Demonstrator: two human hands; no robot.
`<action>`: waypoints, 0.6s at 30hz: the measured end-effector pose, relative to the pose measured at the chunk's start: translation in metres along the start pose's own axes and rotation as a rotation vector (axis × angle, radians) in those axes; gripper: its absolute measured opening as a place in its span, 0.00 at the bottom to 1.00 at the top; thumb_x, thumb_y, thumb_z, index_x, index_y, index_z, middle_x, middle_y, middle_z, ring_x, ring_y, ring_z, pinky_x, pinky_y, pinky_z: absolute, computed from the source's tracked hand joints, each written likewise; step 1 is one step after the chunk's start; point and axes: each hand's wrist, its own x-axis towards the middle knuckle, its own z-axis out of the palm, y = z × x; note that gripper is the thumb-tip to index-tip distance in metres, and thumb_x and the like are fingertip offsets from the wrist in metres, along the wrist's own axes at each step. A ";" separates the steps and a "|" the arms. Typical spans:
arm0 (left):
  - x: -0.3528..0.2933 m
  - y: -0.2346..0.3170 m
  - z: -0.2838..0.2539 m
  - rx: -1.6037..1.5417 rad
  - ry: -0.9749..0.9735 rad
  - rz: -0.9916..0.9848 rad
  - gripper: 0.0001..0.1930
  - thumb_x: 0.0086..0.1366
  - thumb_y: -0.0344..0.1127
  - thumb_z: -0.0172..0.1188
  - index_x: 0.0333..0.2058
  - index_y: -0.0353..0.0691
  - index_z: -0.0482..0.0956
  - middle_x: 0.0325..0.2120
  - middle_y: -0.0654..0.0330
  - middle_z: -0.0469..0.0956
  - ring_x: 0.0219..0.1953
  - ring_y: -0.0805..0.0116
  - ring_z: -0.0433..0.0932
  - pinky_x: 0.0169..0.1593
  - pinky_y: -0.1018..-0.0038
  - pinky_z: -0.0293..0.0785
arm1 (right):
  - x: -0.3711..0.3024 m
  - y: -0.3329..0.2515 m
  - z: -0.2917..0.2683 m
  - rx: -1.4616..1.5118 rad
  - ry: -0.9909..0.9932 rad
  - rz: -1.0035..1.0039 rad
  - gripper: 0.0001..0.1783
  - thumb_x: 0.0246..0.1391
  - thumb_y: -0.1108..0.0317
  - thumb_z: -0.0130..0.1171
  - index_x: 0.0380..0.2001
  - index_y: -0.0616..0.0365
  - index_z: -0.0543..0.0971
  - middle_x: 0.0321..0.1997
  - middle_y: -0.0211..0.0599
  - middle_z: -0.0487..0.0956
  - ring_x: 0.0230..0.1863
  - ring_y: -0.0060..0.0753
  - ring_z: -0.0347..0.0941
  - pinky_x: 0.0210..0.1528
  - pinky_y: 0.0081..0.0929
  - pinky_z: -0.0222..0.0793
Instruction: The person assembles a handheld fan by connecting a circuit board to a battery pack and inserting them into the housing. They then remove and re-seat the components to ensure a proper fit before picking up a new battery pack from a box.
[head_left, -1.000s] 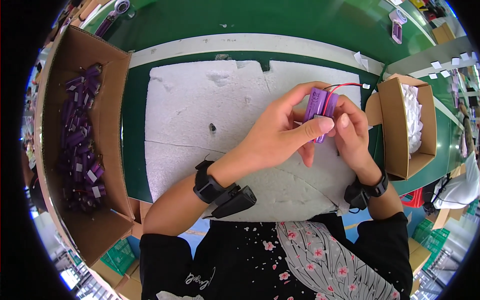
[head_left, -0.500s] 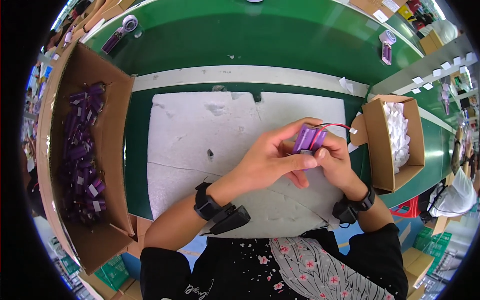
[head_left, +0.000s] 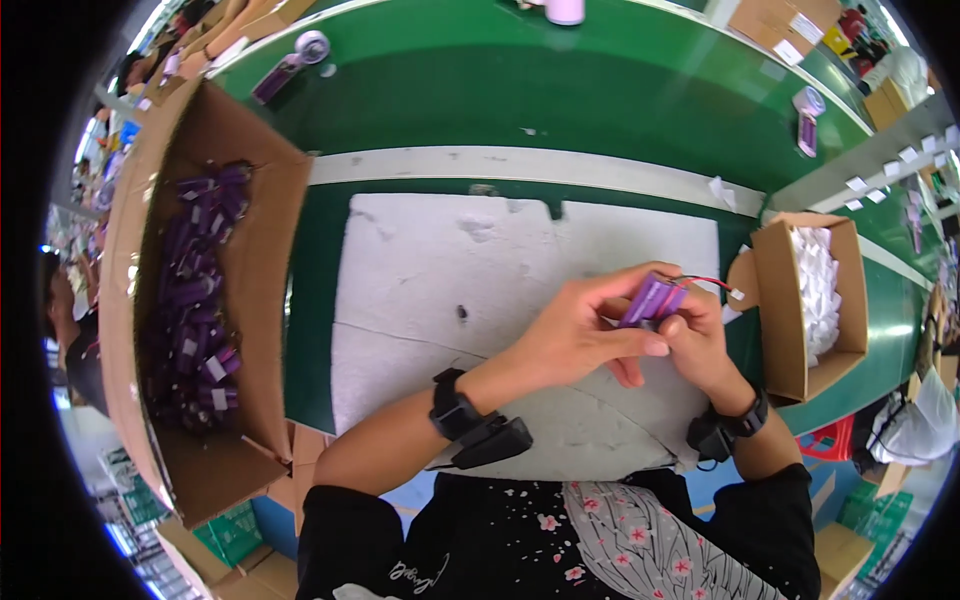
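Over the right side of a white foam board (head_left: 420, 270) I hold a purple battery pack (head_left: 652, 300) in both hands. Red and black wires (head_left: 705, 281) run from the pack to a small white connector (head_left: 737, 294) on its right. My left hand (head_left: 585, 325) grips the pack from the left, its thumb across the lower end. My right hand (head_left: 700, 345) closes on the pack from the right, thumb near its lower end. The fingers partly hide the lower part of the pack.
At the left stands a large cardboard box (head_left: 275, 270) with many purple battery packs (head_left: 200, 290). A smaller cardboard box (head_left: 785, 320) of white paper pieces (head_left: 818, 290) stands at the right. Small handheld fans (head_left: 312, 46) with purple packs lie across the green table (head_left: 440, 90).
The whole view has shifted, so everything sits further right in it. Both hands still hold the battery pack, which appears tilted slightly more to the right.
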 end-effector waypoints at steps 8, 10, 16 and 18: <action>-0.004 0.008 -0.006 0.151 0.019 0.042 0.31 0.67 0.38 0.58 0.65 0.41 0.58 0.36 0.56 0.80 0.30 0.70 0.81 0.33 0.74 0.80 | 0.001 0.010 0.006 0.181 0.219 0.057 0.25 0.64 0.48 0.51 0.43 0.64 0.77 0.36 0.38 0.80 0.34 0.27 0.78 0.38 0.27 0.74; -0.004 0.019 -0.018 0.297 0.153 0.070 0.31 0.69 0.43 0.56 0.65 0.40 0.58 0.38 0.55 0.80 0.32 0.70 0.81 0.36 0.74 0.79 | 0.006 0.010 0.008 0.270 0.319 0.054 0.24 0.65 0.50 0.50 0.44 0.64 0.76 0.36 0.40 0.80 0.34 0.28 0.78 0.37 0.27 0.74; 0.072 0.085 -0.083 0.635 0.424 0.240 0.28 0.66 0.44 0.60 0.59 0.36 0.66 0.34 0.58 0.78 0.30 0.73 0.78 0.33 0.75 0.76 | 0.014 0.001 0.014 0.487 0.348 0.165 0.22 0.67 0.57 0.47 0.54 0.62 0.67 0.38 0.45 0.79 0.35 0.33 0.78 0.36 0.27 0.75; 0.108 0.105 -0.117 0.750 0.540 0.217 0.26 0.66 0.43 0.59 0.58 0.37 0.67 0.40 0.54 0.77 0.37 0.68 0.79 0.38 0.72 0.77 | 0.016 -0.002 0.020 0.482 0.372 0.147 0.22 0.67 0.57 0.47 0.56 0.62 0.65 0.39 0.45 0.79 0.35 0.33 0.78 0.36 0.27 0.74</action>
